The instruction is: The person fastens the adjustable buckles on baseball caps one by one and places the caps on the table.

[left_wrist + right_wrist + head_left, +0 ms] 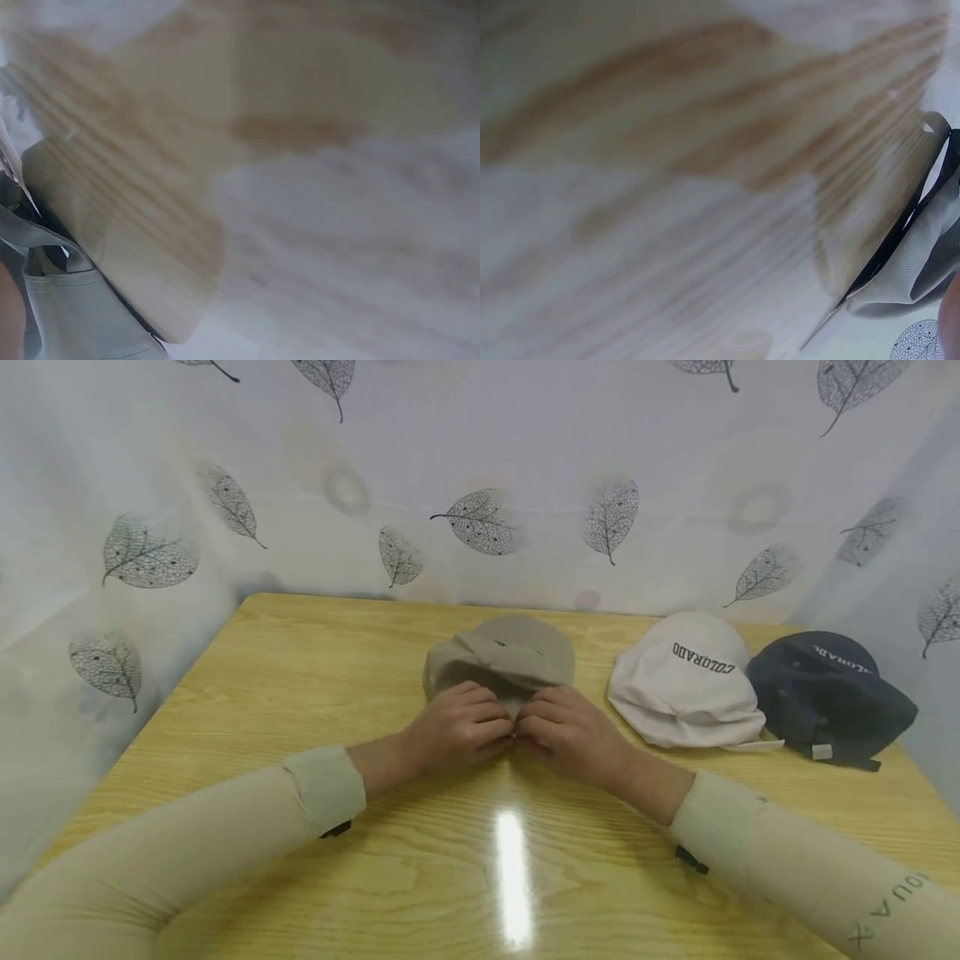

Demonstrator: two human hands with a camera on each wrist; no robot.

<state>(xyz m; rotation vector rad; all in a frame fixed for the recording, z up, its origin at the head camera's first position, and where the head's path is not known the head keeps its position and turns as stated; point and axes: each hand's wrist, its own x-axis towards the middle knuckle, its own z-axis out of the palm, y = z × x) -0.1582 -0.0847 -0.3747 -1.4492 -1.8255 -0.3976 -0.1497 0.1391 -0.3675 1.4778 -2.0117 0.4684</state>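
Observation:
A khaki baseball cap (528,639) sits near the far middle of the table, its back opening towards me and its cloth creased. My left hand (465,722) grips the near edge of that cap with curled fingers. Right beside it, my right hand (566,731) pinches the same edge, and the knuckles of both hands almost meet. The left wrist view catches the cap's back strap (34,229) looped over the opening. From the right wrist, the cap's lower band (900,277) shows at the frame's edge. Fingertips of both hands are hidden.
To the right stands a white cap (690,681) lettered COLORADO, with its strap trailing on the wood. Overlapping it is a dark navy cap (825,693). A leaf-printed curtain (525,460) hangs behind the wooden table (300,668).

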